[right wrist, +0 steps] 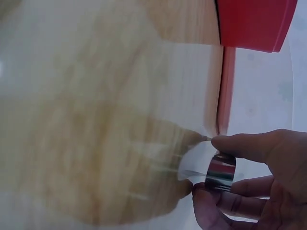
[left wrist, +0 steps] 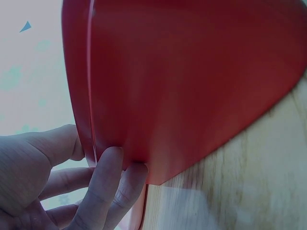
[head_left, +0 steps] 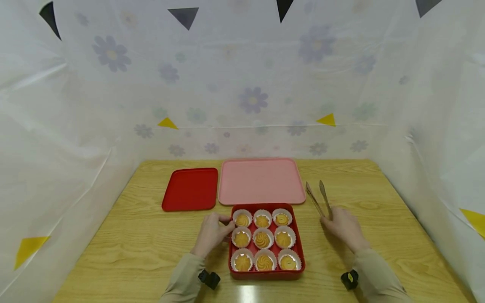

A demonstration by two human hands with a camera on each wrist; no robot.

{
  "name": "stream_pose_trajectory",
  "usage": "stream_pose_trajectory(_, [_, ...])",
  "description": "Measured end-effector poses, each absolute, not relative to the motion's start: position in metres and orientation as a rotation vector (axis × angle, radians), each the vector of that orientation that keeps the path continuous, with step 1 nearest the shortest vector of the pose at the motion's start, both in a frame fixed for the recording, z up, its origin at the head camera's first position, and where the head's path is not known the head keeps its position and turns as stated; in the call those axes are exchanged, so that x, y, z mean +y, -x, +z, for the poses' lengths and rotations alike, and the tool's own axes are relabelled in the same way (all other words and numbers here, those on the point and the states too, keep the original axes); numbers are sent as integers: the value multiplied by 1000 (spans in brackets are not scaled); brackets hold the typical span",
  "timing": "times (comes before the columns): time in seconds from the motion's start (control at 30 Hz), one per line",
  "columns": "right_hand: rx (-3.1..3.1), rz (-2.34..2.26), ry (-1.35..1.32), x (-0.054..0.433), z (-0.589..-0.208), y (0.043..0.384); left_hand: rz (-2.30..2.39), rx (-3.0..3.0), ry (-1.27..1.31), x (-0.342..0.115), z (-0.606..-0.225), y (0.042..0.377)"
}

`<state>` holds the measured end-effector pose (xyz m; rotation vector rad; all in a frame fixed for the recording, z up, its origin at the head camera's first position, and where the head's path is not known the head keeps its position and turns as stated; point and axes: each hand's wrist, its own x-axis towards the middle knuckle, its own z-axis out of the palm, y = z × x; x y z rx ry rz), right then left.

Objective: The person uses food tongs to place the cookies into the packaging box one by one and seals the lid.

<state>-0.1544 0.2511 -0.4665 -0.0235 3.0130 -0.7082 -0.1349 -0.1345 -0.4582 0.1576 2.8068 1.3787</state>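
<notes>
A red square box (head_left: 267, 275) stands at the front middle of the table, holding several piped cookies (head_left: 262, 240) in white paper cups, set in rows. My left hand (head_left: 213, 234) grips the box's left side near its far corner. In the left wrist view, the thumb is at the rim and fingertips press the outer wall (left wrist: 192, 86). To the right of the box, my right hand (head_left: 344, 227) holds metal tongs (head_left: 313, 198) by the bent end. The tongs' arms are spread and their tips point away, towards the back. The right wrist view shows thumb and fingers around the shiny bend (right wrist: 220, 171).
Behind the box lies a pink tray (head_left: 261, 181), very close to its far edge. A smaller red tray (head_left: 190, 189) lies to the left of the pink one. White flowered sheeting (head_left: 242, 84) walls the wooden table (head_left: 144, 244) at the back and both sides.
</notes>
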Motion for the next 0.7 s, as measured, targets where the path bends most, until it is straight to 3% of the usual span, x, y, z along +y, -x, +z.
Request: stream_pose_trajectory(0.7, [3020,-678,79,252,-467,155,1375,2809,-143,-135,-459,135])
